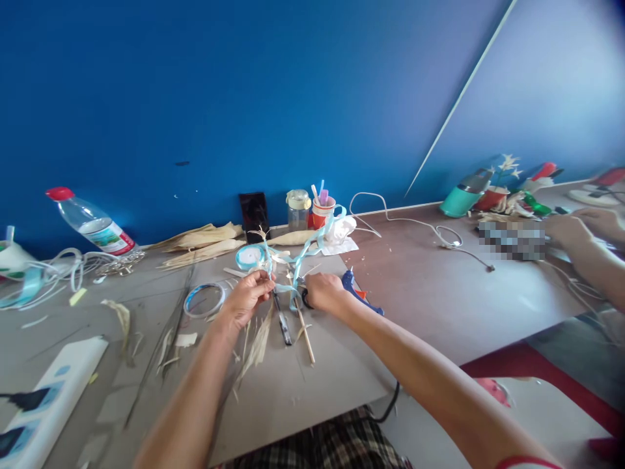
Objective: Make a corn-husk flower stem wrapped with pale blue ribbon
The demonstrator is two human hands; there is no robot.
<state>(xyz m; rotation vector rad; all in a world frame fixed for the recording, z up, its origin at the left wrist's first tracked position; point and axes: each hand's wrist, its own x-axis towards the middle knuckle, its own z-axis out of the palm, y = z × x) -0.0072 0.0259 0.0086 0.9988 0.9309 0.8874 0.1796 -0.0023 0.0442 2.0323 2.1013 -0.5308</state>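
My left hand (pixel 251 296) is closed in a pinch on the thin stem of a small husk flower (pixel 263 236), its pale petals pointing up. A light blue ribbon (pixel 305 251) runs from near these fingertips and loops up toward the paper cup. Just to the right, my right hand (pixel 325 291) is closed, with a dark loop like a scissors handle (pixel 306 299) showing below its fingers; the blades are mostly hidden. Under the hands lie a black utility knife (pixel 283 322) and a thin wooden stick (pixel 306 332). A blue glue gun (pixel 354 290) rests beside my right hand.
Dried corn husks (pixel 205 244), a ribbon spool (pixel 250 256) and a tape roll (pixel 204 301) lie on the table. A bottle (pixel 97 225) leans on the wall. Left stands a power strip (pixel 58 397). Another person's hands (pixel 571 231) work at the right.
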